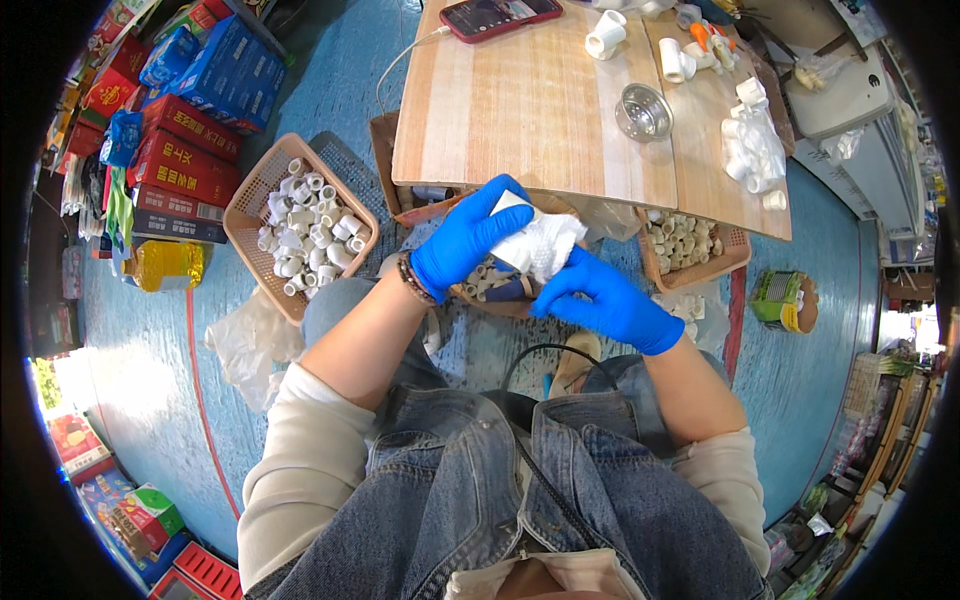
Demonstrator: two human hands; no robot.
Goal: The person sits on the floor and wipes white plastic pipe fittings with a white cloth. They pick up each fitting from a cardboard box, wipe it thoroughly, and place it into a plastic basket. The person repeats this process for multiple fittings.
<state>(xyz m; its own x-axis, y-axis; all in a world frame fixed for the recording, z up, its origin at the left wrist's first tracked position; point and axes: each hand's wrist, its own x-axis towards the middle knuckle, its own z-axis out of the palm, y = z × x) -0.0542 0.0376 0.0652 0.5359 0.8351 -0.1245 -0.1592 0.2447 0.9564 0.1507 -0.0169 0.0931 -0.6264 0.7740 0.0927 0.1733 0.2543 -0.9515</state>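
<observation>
In front of me, below the wooden table's near edge, my left hand (462, 240) in a blue glove is closed around a smooth white piece whose kind I cannot make out. A crumpled, textured white cloth or tissue (548, 245) lies against that piece. From the other side, my right hand (618, 305), also in a blue glove, has its thumb and fingers bent at the cloth's lower edge and pinches it. Under my hands stands an open box (490, 280) with fittings inside, partly hidden.
The wooden table (530, 110) carries a phone (500, 15), a metal bowl (643, 112), loose white pipe fittings (606, 35) and a bag of fittings (755, 145). Baskets of fittings stand left (366, 250) and right (740, 253). Stacked boxes (190, 150) and an oil bottle (165, 265) are at left.
</observation>
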